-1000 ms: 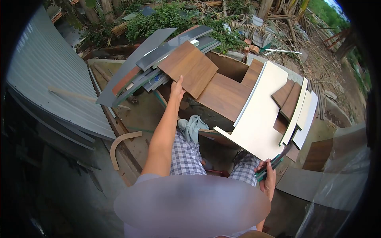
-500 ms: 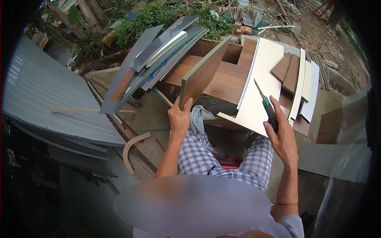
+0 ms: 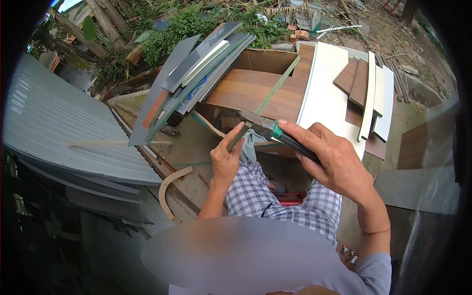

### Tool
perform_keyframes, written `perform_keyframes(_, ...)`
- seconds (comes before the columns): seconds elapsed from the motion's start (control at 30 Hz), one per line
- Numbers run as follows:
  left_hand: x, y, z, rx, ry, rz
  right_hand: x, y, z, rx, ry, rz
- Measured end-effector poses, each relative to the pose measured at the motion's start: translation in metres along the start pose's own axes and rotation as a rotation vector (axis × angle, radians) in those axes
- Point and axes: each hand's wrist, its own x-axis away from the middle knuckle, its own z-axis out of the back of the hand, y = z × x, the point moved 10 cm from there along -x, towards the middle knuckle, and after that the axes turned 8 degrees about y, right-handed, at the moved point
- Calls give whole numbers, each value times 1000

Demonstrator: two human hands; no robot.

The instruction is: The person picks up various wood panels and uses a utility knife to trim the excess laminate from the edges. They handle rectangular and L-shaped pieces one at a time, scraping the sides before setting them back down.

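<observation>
A wooden board with a pale green edge [image 3: 278,87] stands nearly edge-on to me, its near end gripped between the thumb and fingers of my left hand [image 3: 225,160]. My right hand [image 3: 334,160] is closed around a utility knife [image 3: 294,141] with a green and black handle. The knife points left, and its dark blade overlaps the area beside the board's near corner, close to my left fingertips. Below the two hands, a grey-green cloth [image 3: 250,145] hangs over a panel edge by my knees.
Brown wood panels [image 3: 236,91] lie in front of me, with a large cream panel [image 3: 327,83] to their right. Grey boards [image 3: 196,73] are stacked at the left. A corrugated metal sheet [image 3: 73,123] and a curved wooden strip [image 3: 167,191] lie further left.
My right hand has brought the knife left and inward, its blade now near the board's close end. The board has turned from showing its brown face to nearly edge-on.
</observation>
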Motion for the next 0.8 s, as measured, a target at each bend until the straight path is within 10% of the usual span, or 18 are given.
perform_keyframes(0.5, 17, 0, 43, 31, 78, 7, -25, 110, 28, 53, 333, -240)
perform_keyframes(0.57, 18, -8, 47, 82, 114, 56, -22, 136, 21, -41, 144, -520)
perform_keyframes(0.8, 28, -31, 49, 224, 186, 222, -35, 135, 17, -260, 184, -554)
